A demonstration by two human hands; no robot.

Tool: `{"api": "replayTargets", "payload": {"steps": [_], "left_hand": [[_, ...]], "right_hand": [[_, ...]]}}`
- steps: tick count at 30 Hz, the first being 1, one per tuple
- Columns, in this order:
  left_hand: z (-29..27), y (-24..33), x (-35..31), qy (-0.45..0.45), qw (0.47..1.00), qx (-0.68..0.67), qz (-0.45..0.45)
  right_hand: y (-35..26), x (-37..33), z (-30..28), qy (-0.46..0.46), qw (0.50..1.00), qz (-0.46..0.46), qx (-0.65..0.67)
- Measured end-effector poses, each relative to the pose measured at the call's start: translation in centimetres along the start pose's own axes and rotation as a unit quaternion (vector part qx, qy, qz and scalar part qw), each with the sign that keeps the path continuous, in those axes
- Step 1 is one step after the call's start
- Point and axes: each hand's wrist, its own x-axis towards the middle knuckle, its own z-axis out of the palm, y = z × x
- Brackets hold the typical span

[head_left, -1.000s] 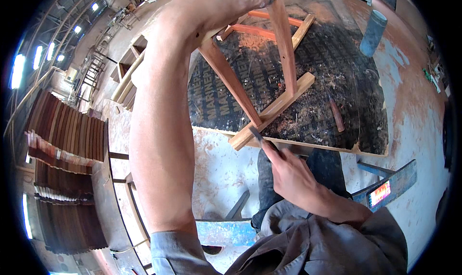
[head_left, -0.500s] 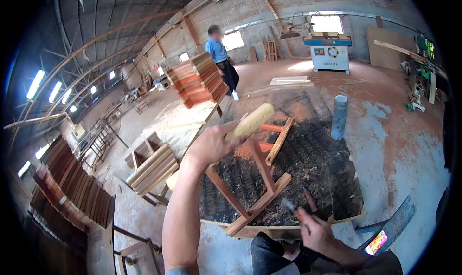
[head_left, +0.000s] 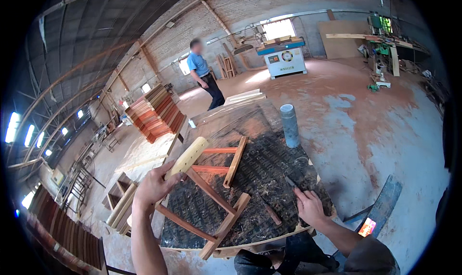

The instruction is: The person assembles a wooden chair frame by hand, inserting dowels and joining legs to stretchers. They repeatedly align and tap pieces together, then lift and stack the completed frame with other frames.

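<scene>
My left hand (head_left: 156, 183) is closed around a pale wooden bar (head_left: 189, 155) with a row of holes along it. Two brown rails (head_left: 211, 192) slope down from this bar to a wooden crosspiece (head_left: 226, 227) at the near edge of the black worktable (head_left: 260, 171); together they look like one frame, tilted up on the left. The joints at the held bar are partly hidden by my hand. Over the table's right side, my right hand (head_left: 312, 206) grips a narrow dark-bladed tool (head_left: 290, 181), its index finger stretched along it. A brown-handled tool (head_left: 272, 213) lies between hand and crosspiece.
A second frame (head_left: 236, 162), partly orange, lies farther back on the table. Behind it stands a grey cylinder (head_left: 289, 125). Stacked reddish slats (head_left: 156, 113) rest on a table at left. A person (head_left: 204, 75) in blue is beyond. A lit phone (head_left: 367, 227) sits at lower right.
The view has swung right, so the scene sits farther left. My right hand with its tool has moved away from the near edge, right of the lying tool. The person has moved away from the stack.
</scene>
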Motion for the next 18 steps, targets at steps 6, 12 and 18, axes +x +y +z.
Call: {"api": "replayTargets", "payload": {"steps": [6, 12, 18], "left_hand": [[0.0, 0.0, -0.1, 0.002, 0.999, 0.025, -0.026], [-0.1, 0.8, -0.1, -0.003, 0.999, 0.021, -0.035], [0.0, -0.2, 0.1, 0.005, 0.999, 0.021, -0.030]], "right_hand": [[0.0, -0.6, 0.3, 0.000, 1.000, -0.003, -0.008], [-0.1, -0.5, 0.0, -0.011, 1.000, -0.005, -0.011], [-0.3, -0.5, -0.3, -0.021, 1.000, -0.008, -0.017]]}}
